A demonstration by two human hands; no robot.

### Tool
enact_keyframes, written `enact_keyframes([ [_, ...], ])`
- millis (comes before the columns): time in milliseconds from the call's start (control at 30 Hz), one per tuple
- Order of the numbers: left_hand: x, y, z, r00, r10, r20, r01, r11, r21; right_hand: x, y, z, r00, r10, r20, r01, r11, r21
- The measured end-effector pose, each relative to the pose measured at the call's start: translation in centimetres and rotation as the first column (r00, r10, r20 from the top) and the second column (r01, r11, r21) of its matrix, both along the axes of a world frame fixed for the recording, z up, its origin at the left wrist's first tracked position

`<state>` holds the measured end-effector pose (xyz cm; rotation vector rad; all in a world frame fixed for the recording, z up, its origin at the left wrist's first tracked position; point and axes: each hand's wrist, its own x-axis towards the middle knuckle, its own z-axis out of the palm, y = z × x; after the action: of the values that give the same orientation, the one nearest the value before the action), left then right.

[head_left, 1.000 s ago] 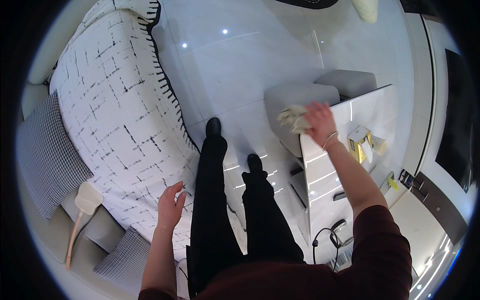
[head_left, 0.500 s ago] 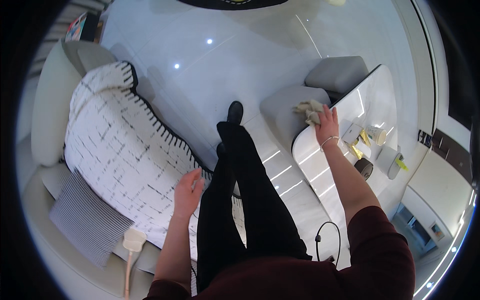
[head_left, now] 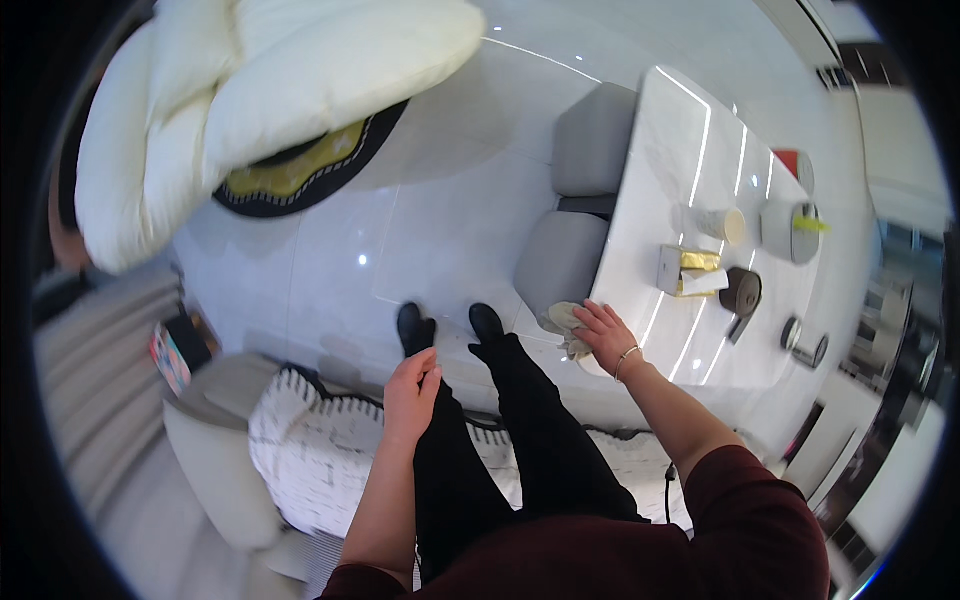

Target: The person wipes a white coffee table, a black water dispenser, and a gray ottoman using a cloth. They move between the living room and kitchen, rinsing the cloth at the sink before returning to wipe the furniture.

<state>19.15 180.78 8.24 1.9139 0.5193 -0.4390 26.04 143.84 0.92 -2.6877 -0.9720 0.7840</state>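
Note:
My right hand (head_left: 606, 338) grips a crumpled beige-grey cloth (head_left: 565, 325) at the near corner of a glossy white table (head_left: 660, 150). Part of the cloth hangs past the table edge beside a grey stool (head_left: 563, 255). A light bracelet circles that wrist. My left hand (head_left: 410, 395) hovers in front of my legs, fingers loosely bent, thumb apart, with nothing visible in it. Farther along the table stand a tissue box with gold wrapping (head_left: 690, 272), a paper cup (head_left: 725, 226), a dark round container (head_left: 741, 291) and a grey container (head_left: 788, 232) with something yellow-green on it.
A second grey stool (head_left: 593, 140) stands along the table's left side. Behind my legs lies a white patterned throw (head_left: 320, 440) over a beige sofa (head_left: 215, 460). A puffy cream seat (head_left: 330, 90) fills the far left, above a black and yellow rug (head_left: 290, 175). A cable (head_left: 669, 490) hangs near my right side.
My body and view have turned left, bringing the cream seat into sight. Both feet now stand side by side. My right hand keeps the cloth and is now at the table's near corner.

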Motion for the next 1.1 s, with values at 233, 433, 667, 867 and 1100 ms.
enact_keyframes([
  [233, 13.3, 0.4, -3.5, 0.865, -0.494, 0.089, 0.496, 0.868, -0.011, 5.8, 1.6, -1.5, 0.871, -0.426, 0.244, 0.445, 0.895, -0.023],
  [433, 23.3, -0.9, -6.6, 0.535, -0.833, 0.139, 0.834, 0.547, 0.067, 0.8, 8.3, -3.5, 0.338, -0.871, 0.357, 0.866, 0.436, 0.245],
  [667, 30.6, -6.7, -11.7, 0.306, -0.936, 0.175, 0.931, 0.332, 0.149, -10.5, 19.6, -8.2, -0.591, -0.781, -0.203, 0.679, -0.617, 0.398],
  [867, 32.1, -16.9, -22.4, 0.267, -0.936, 0.230, 0.948, 0.297, 0.110, -14.1, 18.8, -17.4, -0.751, -0.520, -0.407, 0.323, -0.827, 0.460],
  [1100, 30.3, -24.5, -28.7, 0.293, -0.910, 0.293, 0.956, 0.289, -0.059, -16.0, 13.1, -26.4, -0.435, -0.176, -0.883, -0.191, -0.941, 0.281],
])
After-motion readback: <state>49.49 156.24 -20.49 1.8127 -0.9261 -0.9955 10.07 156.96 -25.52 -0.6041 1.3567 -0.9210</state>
